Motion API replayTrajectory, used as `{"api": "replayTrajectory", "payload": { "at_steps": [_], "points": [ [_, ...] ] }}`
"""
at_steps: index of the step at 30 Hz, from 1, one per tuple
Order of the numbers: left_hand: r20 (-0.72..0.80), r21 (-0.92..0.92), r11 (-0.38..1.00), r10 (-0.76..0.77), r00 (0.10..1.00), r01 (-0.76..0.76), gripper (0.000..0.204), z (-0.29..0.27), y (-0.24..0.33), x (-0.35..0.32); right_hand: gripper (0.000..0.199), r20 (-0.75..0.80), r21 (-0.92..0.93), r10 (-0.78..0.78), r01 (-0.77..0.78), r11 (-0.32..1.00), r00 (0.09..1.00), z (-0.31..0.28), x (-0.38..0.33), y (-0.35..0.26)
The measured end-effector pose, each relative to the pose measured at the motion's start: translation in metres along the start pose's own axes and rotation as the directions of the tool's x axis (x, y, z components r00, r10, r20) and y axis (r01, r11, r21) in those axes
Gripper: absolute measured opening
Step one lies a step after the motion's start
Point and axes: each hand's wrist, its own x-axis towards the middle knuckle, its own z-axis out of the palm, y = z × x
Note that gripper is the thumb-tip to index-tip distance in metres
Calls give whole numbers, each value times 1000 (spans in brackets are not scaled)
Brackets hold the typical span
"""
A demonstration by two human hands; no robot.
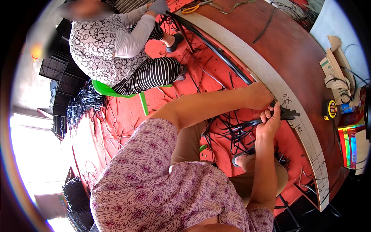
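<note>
Black strips (pixel 288 113) lie bunched at pale table edge (pixel 270 77), right of centre. Left hand (pixel 259 96) reaches across, arm outstretched, fingers curled down onto strips. Right hand (pixel 270 121) rises from below, clasping same bundle. Loose strips (pixel 235 133) litter red floor (pixel 162 96) underneath. Yellow tape measure (pixel 331 109) right on table. Co-worker (pixel 112 42) sits far left on green stool (pixel 106 89).
</note>
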Motion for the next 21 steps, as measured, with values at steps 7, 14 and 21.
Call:
{"api": "replayTrajectory", "payload": {
  "at_steps": [7,14,21],
  "points": [
    [-28,-21,999,-28,999,27,23,5,-1,-1,26,-13,-6,3,-3,1000,1000,0,2,3],
    [-90,-47,999,1,996,-5,24,3,-1,-1,25,-24,5,14,-13,1000,1000,1,4,5],
    [-15,-44,999,-32,999,31,25,9,-4,1,26,-16,-8,5,-5,1000,1000,0,5,5]
  ]
}}
